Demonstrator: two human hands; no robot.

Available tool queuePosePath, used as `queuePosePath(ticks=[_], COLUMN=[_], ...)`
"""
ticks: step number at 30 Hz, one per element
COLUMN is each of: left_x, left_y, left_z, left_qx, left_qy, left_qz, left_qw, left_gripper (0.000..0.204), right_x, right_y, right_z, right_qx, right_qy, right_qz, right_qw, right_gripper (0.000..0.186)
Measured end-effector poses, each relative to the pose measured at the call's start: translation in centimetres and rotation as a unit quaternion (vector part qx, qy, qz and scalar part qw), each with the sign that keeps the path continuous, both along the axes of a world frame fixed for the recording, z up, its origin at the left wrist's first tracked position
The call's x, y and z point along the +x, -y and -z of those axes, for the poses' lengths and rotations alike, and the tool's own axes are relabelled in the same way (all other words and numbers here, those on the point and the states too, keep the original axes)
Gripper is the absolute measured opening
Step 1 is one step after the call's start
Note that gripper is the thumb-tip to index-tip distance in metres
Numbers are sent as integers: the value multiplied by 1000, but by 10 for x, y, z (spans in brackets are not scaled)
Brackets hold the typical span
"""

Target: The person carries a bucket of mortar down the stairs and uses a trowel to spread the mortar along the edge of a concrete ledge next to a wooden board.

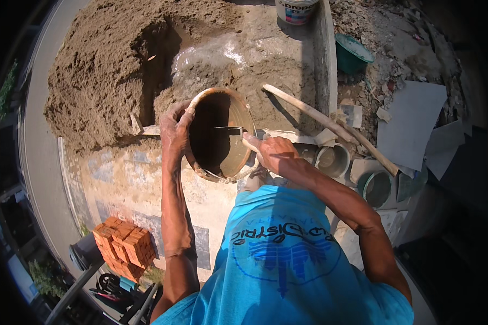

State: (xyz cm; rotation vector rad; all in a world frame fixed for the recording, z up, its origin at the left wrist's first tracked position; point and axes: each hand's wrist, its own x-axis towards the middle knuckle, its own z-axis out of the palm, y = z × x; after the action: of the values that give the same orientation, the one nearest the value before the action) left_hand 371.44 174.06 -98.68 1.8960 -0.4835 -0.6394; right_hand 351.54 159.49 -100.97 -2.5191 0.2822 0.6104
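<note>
My left hand point(174, 127) grips the left rim of a tilted, mud-stained bucket point(223, 92), whose wire handle hangs along its lower right side. In my right hand point(274, 153) is the pale handle of a trowel point(228, 129); its thin blade reaches inside the bucket, where a greyish film coats the shadowed wall. Just beyond the bucket, a low trough holds a large sand heap point(97, 65) and wet grey mix point(236, 70). A long wooden tool handle point(314, 114) lies diagonally to the right of the bucket.
A white pail point(296, 12) stands at the top, with a green tub point(351, 57) beside rubble at the right. Smaller buckets point(332, 161) and grey sheets point(409, 124) lie nearer right. Stacked red bricks point(122, 246) are at lower left, along a paved road point(49, 135).
</note>
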Motion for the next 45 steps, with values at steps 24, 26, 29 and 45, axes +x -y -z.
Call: queuePosePath(ticks=[24,26,29,45], left_x=[-22,-20,-17,-22], left_y=[-12,-14,-23,-35], left_z=[0,1,8,34], left_qx=[-83,-90,-49,-46], left_qy=[77,58,75,187], left_qz=[-53,-59,-58,-182], left_qw=[992,993,994,964], left_gripper=[23,23,22,20], right_x=[-24,-30,-22,-24], right_y=[23,24,24,2], right_z=[-8,9,4,-4], right_qx=[540,485,251,611], right_qy=[-163,-9,144,-164], right_qz=[223,207,123,251], right_qw=[795,850,949,733], right_gripper=[59,58,56,59])
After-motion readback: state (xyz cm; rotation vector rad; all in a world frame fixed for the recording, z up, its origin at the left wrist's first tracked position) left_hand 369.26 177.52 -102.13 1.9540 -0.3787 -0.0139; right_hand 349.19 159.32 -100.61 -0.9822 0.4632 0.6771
